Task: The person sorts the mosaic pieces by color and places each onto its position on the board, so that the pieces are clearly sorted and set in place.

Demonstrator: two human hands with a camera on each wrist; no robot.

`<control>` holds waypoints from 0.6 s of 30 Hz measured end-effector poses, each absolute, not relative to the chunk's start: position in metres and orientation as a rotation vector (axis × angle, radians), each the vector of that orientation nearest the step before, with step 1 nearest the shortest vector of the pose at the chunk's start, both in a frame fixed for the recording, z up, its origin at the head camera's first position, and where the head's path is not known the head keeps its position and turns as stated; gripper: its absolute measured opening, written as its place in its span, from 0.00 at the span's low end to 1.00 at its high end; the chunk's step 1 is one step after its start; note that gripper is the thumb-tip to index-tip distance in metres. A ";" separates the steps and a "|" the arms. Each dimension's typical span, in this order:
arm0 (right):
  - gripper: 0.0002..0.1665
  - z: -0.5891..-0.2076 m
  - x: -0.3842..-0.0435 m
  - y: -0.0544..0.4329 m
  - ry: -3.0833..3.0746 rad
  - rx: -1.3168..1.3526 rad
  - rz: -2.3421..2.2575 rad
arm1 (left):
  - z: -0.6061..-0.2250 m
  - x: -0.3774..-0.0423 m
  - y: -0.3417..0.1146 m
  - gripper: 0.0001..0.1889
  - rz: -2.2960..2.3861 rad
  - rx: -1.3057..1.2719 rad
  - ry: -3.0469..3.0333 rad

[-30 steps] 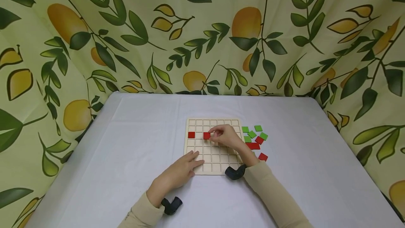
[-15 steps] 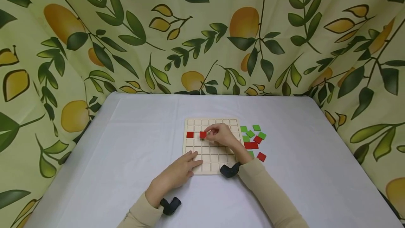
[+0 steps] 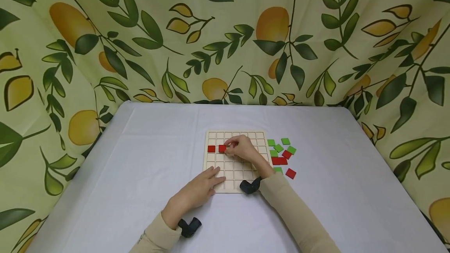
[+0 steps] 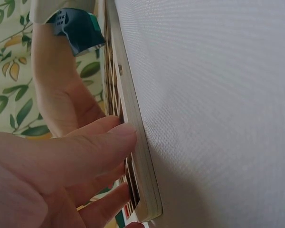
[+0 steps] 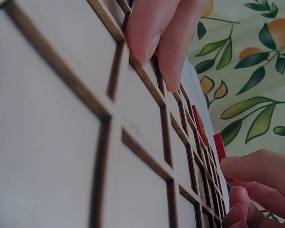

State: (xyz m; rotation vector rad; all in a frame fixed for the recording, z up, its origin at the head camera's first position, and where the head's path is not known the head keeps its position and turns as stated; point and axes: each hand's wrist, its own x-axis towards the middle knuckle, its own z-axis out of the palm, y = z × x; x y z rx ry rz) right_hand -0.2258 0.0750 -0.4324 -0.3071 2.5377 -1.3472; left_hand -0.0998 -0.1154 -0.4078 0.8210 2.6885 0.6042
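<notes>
A wooden grid board (image 3: 230, 175) lies on the cloth, and one red square tile (image 3: 211, 149) sits in a cell near its left edge. Between thumb and fingers, my right hand (image 3: 242, 147) pinches a second red tile (image 3: 222, 148), close over the board just right of the first. In the right wrist view this held tile (image 5: 220, 146) stands tilted at the fingertips. My left hand (image 3: 197, 188) rests on the board's front left corner with fingers spread. The left wrist view has its thumb (image 4: 121, 137) at the board's side edge (image 4: 140, 156).
Right of the board lie several loose green tiles (image 3: 285, 141) and red tiles (image 3: 290, 173), some partly behind the right forearm. A white cloth (image 3: 158, 136) covers the table. A leaf-and-fruit patterned curtain (image 3: 225, 50) hangs behind and at the sides. Each wrist wears a dark camera (image 3: 250, 186).
My right hand has moved left over the board with the pinched red tile, bringing it nearer the tile at the left edge. The left hand has stayed on the corner.
</notes>
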 end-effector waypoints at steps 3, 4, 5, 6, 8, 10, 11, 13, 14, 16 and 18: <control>0.14 -0.432 -0.227 0.073 2.548 -0.312 -1.338 | -0.408 -0.100 -0.115 0.23 0.614 0.810 2.682; 0.14 -0.432 -0.227 0.072 2.552 -0.313 -1.334 | -0.408 -0.101 -0.115 0.23 0.613 0.806 2.682; 0.14 -0.432 -0.228 0.072 2.560 -0.316 -1.327 | -0.408 -0.101 -0.115 0.23 0.611 0.803 2.682; 0.13 -0.432 -0.228 0.071 2.566 -0.315 -1.323 | -0.408 -0.101 -0.115 0.23 0.610 0.801 2.683; 0.13 -0.432 -0.229 0.069 2.578 -0.316 -1.308 | -0.407 -0.101 -0.115 0.23 0.616 0.801 2.683; 0.13 -0.433 -0.229 0.068 2.589 -0.307 -1.292 | -0.406 -0.100 -0.115 0.23 0.618 0.800 2.682; 0.13 -0.433 -0.229 0.067 2.593 -0.303 -1.283 | -0.406 -0.100 -0.115 0.23 0.622 0.800 2.680; 0.13 -0.433 -0.229 0.067 2.601 -0.294 -1.267 | -0.406 -0.099 -0.115 0.23 0.631 0.801 2.676; 0.13 -0.433 -0.229 0.066 2.606 -0.294 -1.258 | -0.405 -0.099 -0.116 0.23 0.628 0.802 2.675; 0.13 -0.433 -0.229 0.066 2.612 -0.290 -1.247 | -0.405 -0.099 -0.116 0.23 0.622 0.802 2.675; 0.12 -0.433 -0.230 0.065 2.623 -0.287 -1.241 | -0.405 -0.099 -0.116 0.23 0.618 0.803 2.677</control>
